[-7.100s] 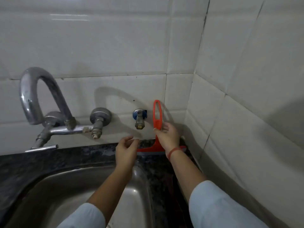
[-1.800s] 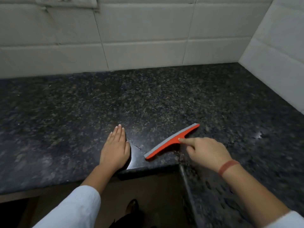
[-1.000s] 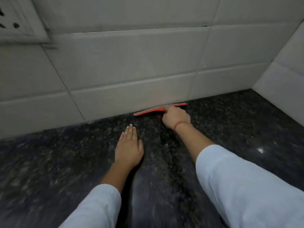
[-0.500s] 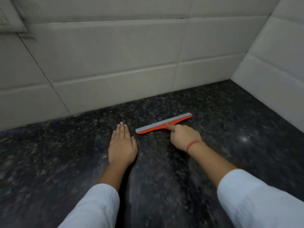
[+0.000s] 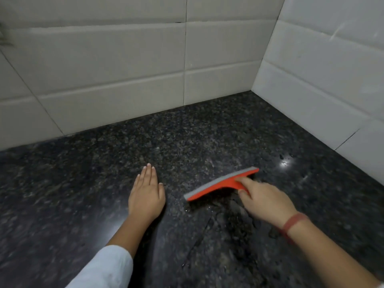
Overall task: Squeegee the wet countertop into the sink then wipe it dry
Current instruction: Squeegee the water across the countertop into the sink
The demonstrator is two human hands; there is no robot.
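Note:
An orange squeegee with a grey rubber blade lies blade-down on the dark speckled granite countertop, slanting up to the right. My right hand is shut on its handle, index finger stretched along the head; a red band circles the wrist. Wet streaks and droplets glisten on the stone under and behind the blade. My left hand rests flat on the counter to the left of the squeegee, fingers together, holding nothing. The sink is out of view.
White tiled walls rise behind the counter and along the right side, meeting in a corner at the back right. A seam in the stone runs toward me below the squeegee.
My right hand has dragged the squeegee back from the foot of the rear wall toward me and to the right. The left hand stays flat on the counter.

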